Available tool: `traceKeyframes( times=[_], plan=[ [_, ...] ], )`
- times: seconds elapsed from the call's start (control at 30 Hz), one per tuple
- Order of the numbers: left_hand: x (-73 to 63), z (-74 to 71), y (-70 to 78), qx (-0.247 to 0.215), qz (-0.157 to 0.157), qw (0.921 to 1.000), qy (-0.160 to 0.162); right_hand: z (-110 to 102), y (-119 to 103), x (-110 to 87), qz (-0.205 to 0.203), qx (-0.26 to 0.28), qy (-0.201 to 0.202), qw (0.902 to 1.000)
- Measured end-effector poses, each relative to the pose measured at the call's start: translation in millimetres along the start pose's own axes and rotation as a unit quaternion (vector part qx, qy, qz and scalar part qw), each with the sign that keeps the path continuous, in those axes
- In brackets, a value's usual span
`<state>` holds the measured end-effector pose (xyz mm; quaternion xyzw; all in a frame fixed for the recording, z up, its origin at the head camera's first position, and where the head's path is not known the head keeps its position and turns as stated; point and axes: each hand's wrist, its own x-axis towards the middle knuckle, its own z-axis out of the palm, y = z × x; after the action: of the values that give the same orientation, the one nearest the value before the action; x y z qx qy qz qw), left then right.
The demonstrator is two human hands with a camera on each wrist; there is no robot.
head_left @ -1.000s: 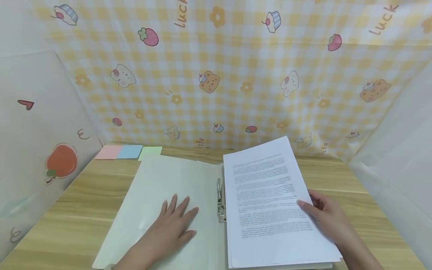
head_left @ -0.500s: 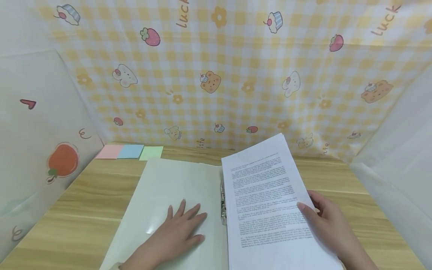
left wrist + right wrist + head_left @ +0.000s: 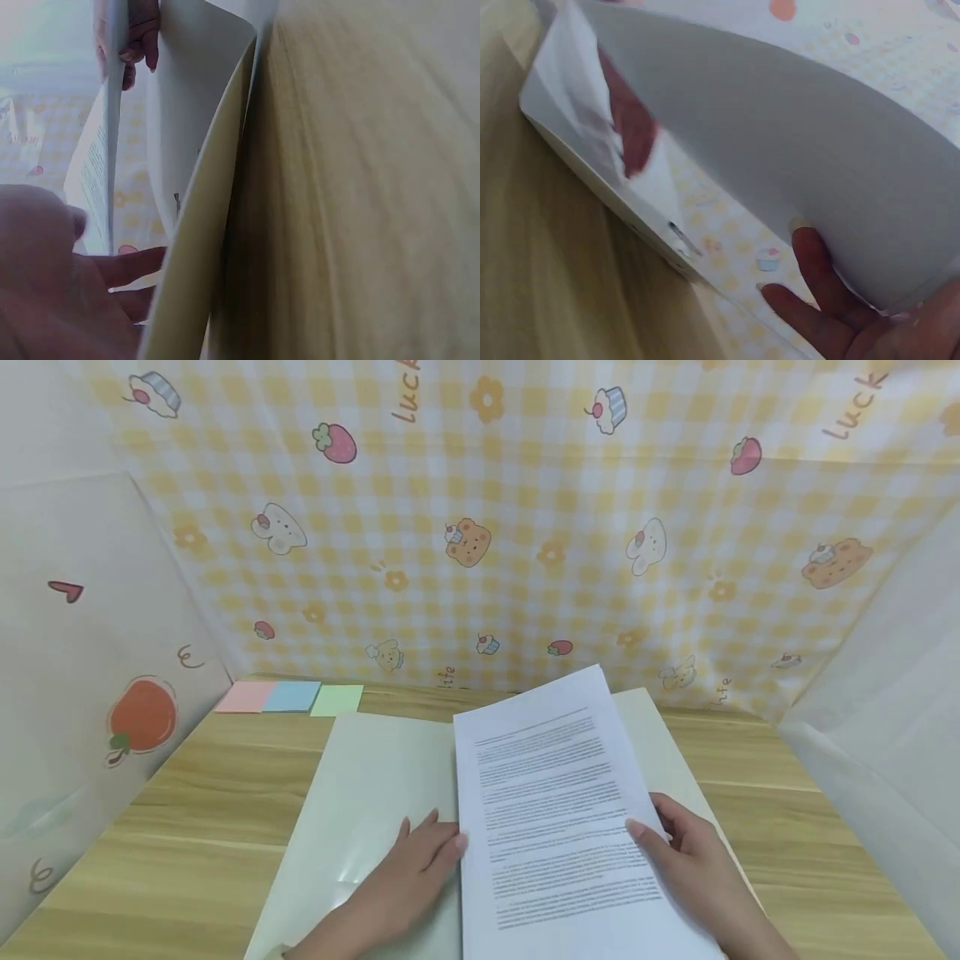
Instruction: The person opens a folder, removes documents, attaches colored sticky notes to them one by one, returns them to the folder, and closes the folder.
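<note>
Over the open folder's (image 3: 378,777) left cover, the left hand (image 3: 411,875) has fingers loosely extended; over its right cover, the right hand (image 3: 693,864) pinches the printed sheets (image 3: 551,810), raised above the folder's middle; beyond the folder, coloured notes (image 3: 292,697), then checked cloth (image 3: 517,585)

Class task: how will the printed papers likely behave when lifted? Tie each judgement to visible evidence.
The printed papers are probably floppy: their underside bows in the right wrist view. They seem fairly light, since the right hand grips them along one side. With no clip visible on them, they might slide out of line.
</note>
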<state>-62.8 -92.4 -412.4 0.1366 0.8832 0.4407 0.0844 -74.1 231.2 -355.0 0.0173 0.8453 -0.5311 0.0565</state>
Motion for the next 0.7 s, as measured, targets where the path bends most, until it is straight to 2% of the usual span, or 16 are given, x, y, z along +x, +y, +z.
traceKeyframes(
  times=[0.13, 0.27, 0.47, 0.57, 0.7],
  plan=[
    [7.4, -1.8, -1.0, -0.097, -0.028, 0.9949, -0.003, 10.5, -0.7, -0.8, 0.022, 0.045, -0.016, 0.9986],
    [13.5, -3.6, -7.0, -0.15, -0.052, 0.9871, -0.024, 20.5, -0.6, -3.2, 0.031, 0.065, -0.008, 0.9974],
    [17.2, -6.4, -22.0, -0.235, -0.059, 0.9694, -0.038, 33.8, 1.0, -6.4, 0.054, 0.085, -0.015, 0.9948],
    [17.4, -7.4, -27.5, -0.252, -0.059, 0.9656, -0.029, 38.0, 4.6, -9.2, 0.066, 0.082, -0.04, 0.9937],
    [16.9, -9.6, -31.6, -0.249, -0.07, 0.9659, 0.001, 42.8, 11.1, -13.6, 0.066, 0.064, -0.071, 0.9933]
  ],
)
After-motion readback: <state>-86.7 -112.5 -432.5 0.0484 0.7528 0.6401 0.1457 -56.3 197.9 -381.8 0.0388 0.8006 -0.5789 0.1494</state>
